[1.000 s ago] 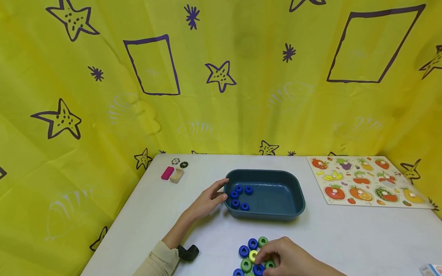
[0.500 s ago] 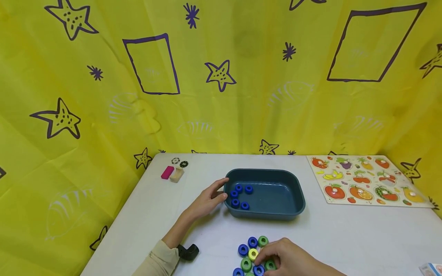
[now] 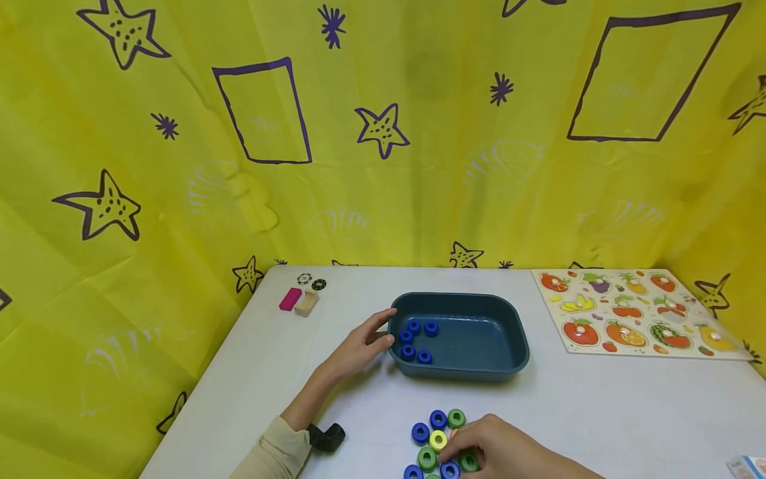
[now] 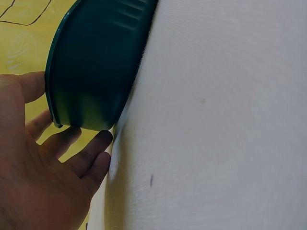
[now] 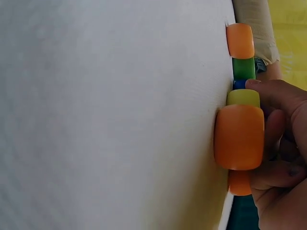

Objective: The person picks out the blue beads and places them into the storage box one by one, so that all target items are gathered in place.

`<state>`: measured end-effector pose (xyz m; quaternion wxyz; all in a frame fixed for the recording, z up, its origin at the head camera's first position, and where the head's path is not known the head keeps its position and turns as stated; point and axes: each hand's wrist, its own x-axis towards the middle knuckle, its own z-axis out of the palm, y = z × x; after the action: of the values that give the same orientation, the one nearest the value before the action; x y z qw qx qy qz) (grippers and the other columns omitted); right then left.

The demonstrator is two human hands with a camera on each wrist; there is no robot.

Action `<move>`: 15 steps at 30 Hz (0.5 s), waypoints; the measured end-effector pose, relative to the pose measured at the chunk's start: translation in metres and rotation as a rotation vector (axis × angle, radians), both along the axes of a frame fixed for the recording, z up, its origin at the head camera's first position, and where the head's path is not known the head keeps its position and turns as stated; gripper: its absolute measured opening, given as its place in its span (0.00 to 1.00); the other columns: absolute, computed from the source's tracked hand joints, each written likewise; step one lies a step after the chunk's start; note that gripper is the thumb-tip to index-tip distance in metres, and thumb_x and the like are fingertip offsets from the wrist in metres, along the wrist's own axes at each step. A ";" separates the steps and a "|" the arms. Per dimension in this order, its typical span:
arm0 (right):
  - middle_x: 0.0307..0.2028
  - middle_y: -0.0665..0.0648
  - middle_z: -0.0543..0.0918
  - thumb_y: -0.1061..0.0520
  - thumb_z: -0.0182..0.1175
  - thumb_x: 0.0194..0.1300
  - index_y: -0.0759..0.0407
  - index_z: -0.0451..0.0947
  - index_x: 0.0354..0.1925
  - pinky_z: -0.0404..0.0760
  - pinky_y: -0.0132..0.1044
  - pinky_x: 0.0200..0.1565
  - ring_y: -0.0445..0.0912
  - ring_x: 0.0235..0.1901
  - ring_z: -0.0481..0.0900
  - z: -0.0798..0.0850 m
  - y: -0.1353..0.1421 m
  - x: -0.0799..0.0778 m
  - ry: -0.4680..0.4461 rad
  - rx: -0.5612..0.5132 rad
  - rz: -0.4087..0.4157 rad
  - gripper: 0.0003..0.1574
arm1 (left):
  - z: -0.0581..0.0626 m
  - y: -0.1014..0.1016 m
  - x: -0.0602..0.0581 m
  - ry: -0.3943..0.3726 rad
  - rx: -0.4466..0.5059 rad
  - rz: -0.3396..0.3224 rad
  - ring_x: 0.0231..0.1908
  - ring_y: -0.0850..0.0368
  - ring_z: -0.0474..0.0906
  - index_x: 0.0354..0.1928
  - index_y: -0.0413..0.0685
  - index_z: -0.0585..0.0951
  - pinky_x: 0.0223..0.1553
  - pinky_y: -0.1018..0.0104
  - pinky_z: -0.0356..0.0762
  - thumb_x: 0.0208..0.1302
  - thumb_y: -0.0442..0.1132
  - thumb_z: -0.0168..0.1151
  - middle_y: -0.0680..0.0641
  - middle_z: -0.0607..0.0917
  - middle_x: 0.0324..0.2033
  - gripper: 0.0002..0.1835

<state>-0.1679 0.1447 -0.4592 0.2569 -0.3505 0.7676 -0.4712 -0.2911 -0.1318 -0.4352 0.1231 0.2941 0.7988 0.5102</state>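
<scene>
My left hand (image 3: 359, 349) touches the left end of a dark teal tub (image 3: 461, 376). In the left wrist view its thumb lies at the rim, and the relaxed fingers (image 4: 91, 151) rest against the outer end wall. Several blue beads (image 3: 424, 357) lie in the tub's left part. Nearer the table's front, my right hand (image 3: 509, 449) reaches down into a cluster of ring-shaped beads, its index finger and thumb pinching a blue bead (image 3: 449, 477). Around it lie green beads (image 3: 427, 458), a yellow bead (image 3: 438, 441) and other blue ones. Orange beads (image 5: 240, 136) appear in the right wrist view.
A fruit puzzle board (image 3: 634, 319) lies at the back right. Back left are a pink block (image 3: 290, 299), a pale wooden block (image 3: 306, 304) and two round chips (image 3: 318, 284). A small box (image 3: 748, 466) stands at the right front edge. Yellow curtain (image 3: 383, 199) surrounds the table.
My right hand and the blue bead at its fingertips have shifted very slightly; a bit of orange now shows beside the yellow bead. The left hand and tub stay put.
</scene>
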 end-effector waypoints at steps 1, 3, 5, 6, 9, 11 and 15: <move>0.37 0.40 0.82 0.51 0.64 0.59 0.45 0.83 0.44 0.74 0.27 0.26 0.35 0.29 0.75 0.002 0.000 0.000 -0.005 0.005 -0.007 0.13 | -0.001 0.000 -0.001 -0.002 0.000 -0.002 0.60 0.46 0.66 0.71 0.47 0.55 0.56 0.60 0.68 0.70 0.41 0.50 0.44 0.55 0.69 0.30; 0.35 0.42 0.82 0.51 0.65 0.57 0.45 0.83 0.43 0.71 0.27 0.22 0.35 0.25 0.73 0.007 0.001 -0.001 -0.015 0.013 -0.025 0.13 | -0.003 0.000 -0.002 -0.001 0.008 -0.004 0.60 0.45 0.66 0.71 0.47 0.55 0.55 0.60 0.68 0.70 0.40 0.50 0.43 0.55 0.69 0.30; 0.32 0.43 0.81 0.50 0.67 0.56 0.44 0.84 0.42 0.69 0.27 0.20 0.36 0.21 0.71 0.015 0.002 -0.002 -0.022 0.015 -0.053 0.13 | -0.010 0.000 -0.006 0.003 0.021 -0.001 0.60 0.45 0.66 0.71 0.48 0.55 0.55 0.58 0.68 0.70 0.39 0.50 0.44 0.55 0.69 0.30; 0.31 0.44 0.81 0.50 0.68 0.55 0.44 0.84 0.42 0.68 0.27 0.19 0.36 0.20 0.70 0.019 0.002 -0.003 -0.008 0.015 -0.064 0.14 | -0.014 -0.001 -0.008 0.008 0.026 0.001 0.60 0.44 0.66 0.71 0.48 0.55 0.56 0.58 0.68 0.70 0.40 0.50 0.45 0.56 0.69 0.30; 0.32 0.46 0.81 0.49 0.68 0.54 0.45 0.84 0.43 0.69 0.27 0.19 0.35 0.18 0.70 0.034 0.006 -0.009 0.060 -0.004 -0.092 0.15 | -0.025 -0.002 -0.014 0.018 0.026 0.015 0.60 0.46 0.67 0.71 0.53 0.56 0.56 0.57 0.68 0.70 0.43 0.51 0.49 0.56 0.69 0.30; 0.34 0.45 0.82 0.49 0.68 0.54 0.44 0.83 0.43 0.70 0.28 0.20 0.36 0.18 0.70 0.044 0.009 -0.017 0.130 -0.018 -0.116 0.15 | -0.030 -0.002 -0.017 0.022 0.021 0.026 0.60 0.49 0.67 0.71 0.57 0.56 0.56 0.58 0.68 0.69 0.45 0.51 0.52 0.57 0.69 0.30; 0.32 0.45 0.82 0.48 0.68 0.54 0.42 0.82 0.44 0.70 0.30 0.20 0.38 0.18 0.70 0.059 0.016 -0.041 0.267 -0.056 -0.198 0.16 | -0.033 -0.002 -0.018 0.015 0.026 0.036 0.59 0.51 0.68 0.70 0.61 0.57 0.56 0.59 0.68 0.68 0.48 0.52 0.54 0.57 0.68 0.30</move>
<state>-0.2090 0.1611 -0.4005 0.0952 -0.3397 0.8123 -0.4644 -0.3092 -0.1341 -0.4684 0.1040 0.2849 0.7983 0.5203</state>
